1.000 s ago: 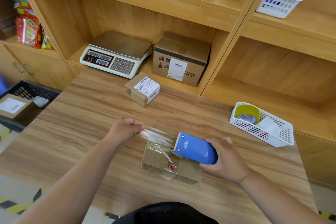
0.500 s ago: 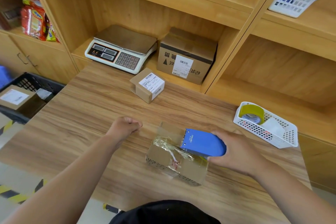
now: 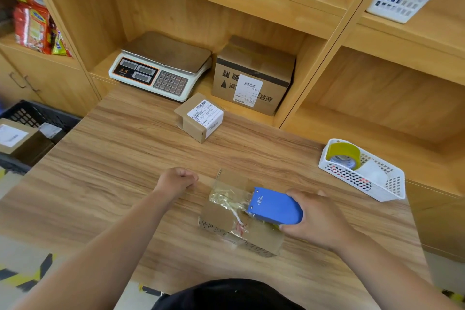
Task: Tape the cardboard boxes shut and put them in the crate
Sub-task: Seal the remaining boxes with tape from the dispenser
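Gripping a blue tape dispenser [image 3: 275, 206], the right hand [image 3: 319, 221] holds it on top of a cardboard box [image 3: 261, 239] lying near the front of the wooden counter [image 3: 113, 158], with crumpled clear tape [image 3: 226, 197] across the box's top; left hand [image 3: 176, 180]: fingers curled into a fist, nothing seen in it, resting on the counter just left of that box, not touching it; small labelled box [image 3: 200, 117]: far side of the counter, well apart; black crate [image 3: 32, 116]: beyond the counter's left edge, one labelled carton [image 3: 15, 136] inside; white basket [image 3: 362, 181]: right side of the counter, holding a yellow tape roll [image 3: 343, 155]; digital scale [image 3: 161, 65] and large carton [image 3: 253, 75]: on the shelf behind.
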`<state>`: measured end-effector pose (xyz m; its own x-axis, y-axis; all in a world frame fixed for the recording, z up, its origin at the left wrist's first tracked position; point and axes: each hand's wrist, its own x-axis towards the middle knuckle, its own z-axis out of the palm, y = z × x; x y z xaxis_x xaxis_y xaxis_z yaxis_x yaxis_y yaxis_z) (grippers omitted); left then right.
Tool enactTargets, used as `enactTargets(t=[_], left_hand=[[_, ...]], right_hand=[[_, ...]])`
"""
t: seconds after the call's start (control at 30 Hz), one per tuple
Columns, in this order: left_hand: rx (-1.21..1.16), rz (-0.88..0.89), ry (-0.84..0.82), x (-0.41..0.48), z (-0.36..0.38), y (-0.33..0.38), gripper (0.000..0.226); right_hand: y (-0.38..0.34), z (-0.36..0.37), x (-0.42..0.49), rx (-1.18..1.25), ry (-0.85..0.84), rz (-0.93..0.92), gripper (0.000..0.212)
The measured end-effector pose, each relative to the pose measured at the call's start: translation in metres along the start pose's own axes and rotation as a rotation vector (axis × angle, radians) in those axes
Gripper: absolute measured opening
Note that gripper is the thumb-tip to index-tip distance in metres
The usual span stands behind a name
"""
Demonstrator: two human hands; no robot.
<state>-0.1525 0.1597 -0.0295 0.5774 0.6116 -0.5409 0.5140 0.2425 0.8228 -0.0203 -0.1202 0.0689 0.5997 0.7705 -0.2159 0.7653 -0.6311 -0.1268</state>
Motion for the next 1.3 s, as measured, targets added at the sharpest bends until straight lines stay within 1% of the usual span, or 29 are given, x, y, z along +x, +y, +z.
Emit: enactTargets(t=[0.3, 0.47, 0.7, 0.83, 0.9, 1.0, 1.1, 1.2, 1.3], left_hand=[[0.035, -0.008, 0.036, 0.007, 0.001, -0.007, 0.005], [0.058, -0.022, 0.059, 0.01, 0.005, -0.015, 0.013], [0.068, -0.072, 0.05, 0.014, 0.013, -0.025, 0.009], [0.302, -0.012, 0.063, 0.009, 0.024, -0.025, 0.016], [0.371, 0.018, 0.072, 0.004, 0.031, -0.026, 0.017], [0.361, 0.031, 0.083, -0.001, 0.04, -0.03, 0.012], [0.347, 0.038, 0.098, -0.002, 0.043, -0.036, 0.012], [0.376, 0.071, 0.119, -0.002, 0.044, -0.04, 0.013], [0.463, 0.151, 0.144, -0.002, 0.043, -0.043, 0.017]], right_hand=[[-0.002, 0.002, 0.005, -0.005, -0.037, 0.003, 0.056], [-0.004, 0.001, 0.005, -0.013, -0.04, 0.007, 0.051], [-0.007, 0.001, 0.006, -0.031, -0.04, 0.008, 0.05], [-0.006, 0.005, 0.007, -0.058, -0.033, 0.02, 0.052], [-0.006, 0.007, 0.007, -0.065, -0.029, 0.023, 0.053], [-0.007, 0.009, 0.008, -0.064, -0.013, 0.023, 0.053], [-0.007, 0.01, 0.007, -0.074, -0.003, 0.024, 0.052], [-0.008, 0.011, 0.006, -0.075, -0.001, 0.02, 0.054], [-0.009, 0.012, 0.005, -0.057, 0.0, 0.023, 0.055]])
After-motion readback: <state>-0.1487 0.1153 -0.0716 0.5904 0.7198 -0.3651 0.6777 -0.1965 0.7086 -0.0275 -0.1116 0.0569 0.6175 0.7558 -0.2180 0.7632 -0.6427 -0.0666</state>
